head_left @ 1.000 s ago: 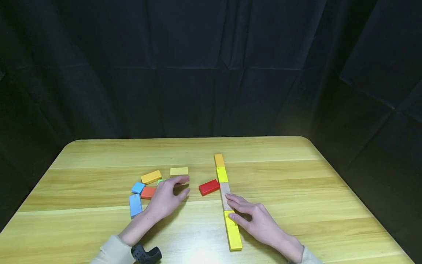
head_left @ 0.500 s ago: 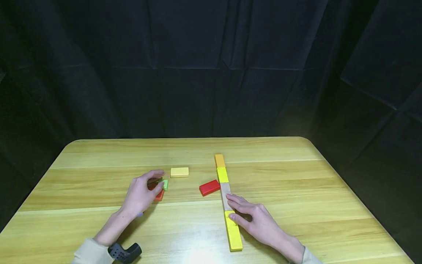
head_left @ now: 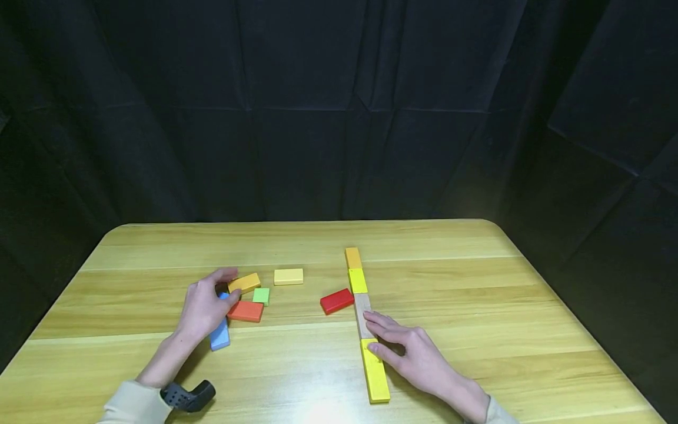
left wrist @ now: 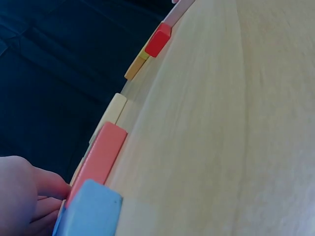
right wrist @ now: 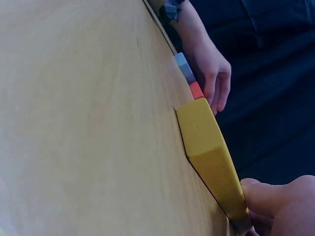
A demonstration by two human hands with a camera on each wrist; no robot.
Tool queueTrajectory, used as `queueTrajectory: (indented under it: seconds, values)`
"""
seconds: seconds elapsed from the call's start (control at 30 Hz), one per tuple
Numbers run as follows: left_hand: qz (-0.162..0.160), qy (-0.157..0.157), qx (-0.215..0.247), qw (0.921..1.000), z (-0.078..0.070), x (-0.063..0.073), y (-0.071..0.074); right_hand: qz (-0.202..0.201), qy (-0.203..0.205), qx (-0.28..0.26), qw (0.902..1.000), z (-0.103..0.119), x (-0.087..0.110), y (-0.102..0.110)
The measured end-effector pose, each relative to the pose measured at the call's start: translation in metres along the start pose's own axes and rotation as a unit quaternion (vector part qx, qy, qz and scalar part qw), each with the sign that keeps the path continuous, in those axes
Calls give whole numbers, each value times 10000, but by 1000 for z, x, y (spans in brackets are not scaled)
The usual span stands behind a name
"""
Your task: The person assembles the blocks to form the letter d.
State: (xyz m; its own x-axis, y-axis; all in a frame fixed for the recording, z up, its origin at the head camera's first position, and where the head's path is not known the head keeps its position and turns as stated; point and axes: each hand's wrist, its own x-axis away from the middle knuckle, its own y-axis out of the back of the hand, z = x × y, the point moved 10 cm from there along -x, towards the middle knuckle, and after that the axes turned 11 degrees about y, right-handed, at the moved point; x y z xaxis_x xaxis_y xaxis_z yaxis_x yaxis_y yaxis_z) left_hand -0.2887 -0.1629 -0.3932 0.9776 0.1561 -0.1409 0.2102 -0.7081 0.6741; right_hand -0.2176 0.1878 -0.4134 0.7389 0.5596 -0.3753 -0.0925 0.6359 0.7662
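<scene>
My left hand [head_left: 203, 306] is over a small blue block [head_left: 224, 296], fingers and thumb apart; whether they touch it I cannot tell. Beside the hand lie an orange block [head_left: 245, 283], a red-orange block [head_left: 247, 311], a small green block [head_left: 261, 296] and a longer blue block [head_left: 219, 335]. My right hand [head_left: 415, 356] rests along a row of blocks, fingertips on the grey wooden block [head_left: 362, 312] and thumb on the near yellow block [head_left: 375, 377]. That yellow block [right wrist: 211, 152] fills the middle of the right wrist view.
Beyond the grey block the row continues with a yellow block [head_left: 357, 281] and an orange block [head_left: 352, 258]. A red block [head_left: 336, 301] lies at an angle against the row's left side. A pale yellow block [head_left: 288, 277] lies farther left. Dark curtain [head_left: 318, 118] stands behind the wooden table [head_left: 477, 282].
My left hand has moved left, from near the pale yellow block, past the green and orange blocks, to the small blue block. My right hand stays on the row.
</scene>
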Motion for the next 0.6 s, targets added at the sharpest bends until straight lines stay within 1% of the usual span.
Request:
queueTrajectory:
  seconds: [0.2,0.43,0.6]
  values:
    - [135,150,-56,9998,5,-1,-3,17,0,35,10000,0,0,0]
    - [120,159,-83,9998,6,-2,-3,51,-56,34,10000,0,0,0]
    - [182,215,-64,9996,6,-1,-3,75,-75,27,9999,-1,1,0]
